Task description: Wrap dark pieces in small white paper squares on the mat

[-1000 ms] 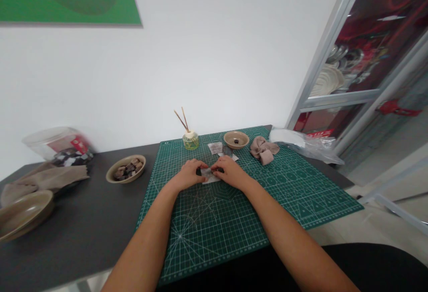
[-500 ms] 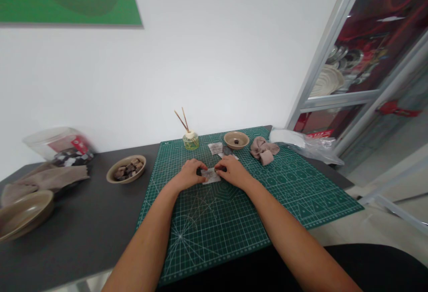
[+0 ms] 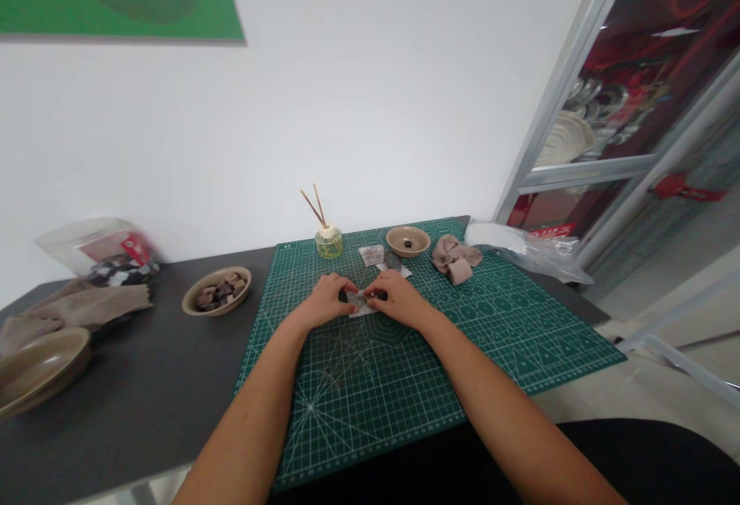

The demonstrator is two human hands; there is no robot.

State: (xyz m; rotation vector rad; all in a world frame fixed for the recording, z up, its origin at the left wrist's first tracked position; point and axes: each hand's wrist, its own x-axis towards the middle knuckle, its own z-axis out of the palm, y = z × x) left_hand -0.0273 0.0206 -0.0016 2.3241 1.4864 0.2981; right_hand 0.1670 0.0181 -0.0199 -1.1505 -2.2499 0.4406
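A small, grey-smudged white sheet [image 3: 361, 308], either paper or cloth, lies on the green cutting mat [image 3: 398, 382]. My left hand [image 3: 328, 301] has its thumb and forefinger closed at the sheet's left edge. From the other side my right hand [image 3: 396, 297] pinches just over the sheet, its fingertips close to those of the left. Whatever sits between the right fingertips is too small to make out. Just beyond the hands are another smudged sheet [image 3: 371, 255] and a dark grey patch [image 3: 393, 260] resting on a white piece.
Behind stand a reed diffuser [image 3: 329, 243] and a tan bowl [image 3: 408, 241] with a dark lump. A crumpled brown cloth [image 3: 455, 258] and plastic bag [image 3: 529, 250] lie right. Leftward are a bowl of small blocks [image 3: 216, 291], another bowl [image 3: 43, 370], a cloth [image 3: 86, 308] and a clear tub [image 3: 95, 247].
My right fingertips slid right across the sheet, then came back left toward my left hand. The left hand has stayed at the sheet's left edge.
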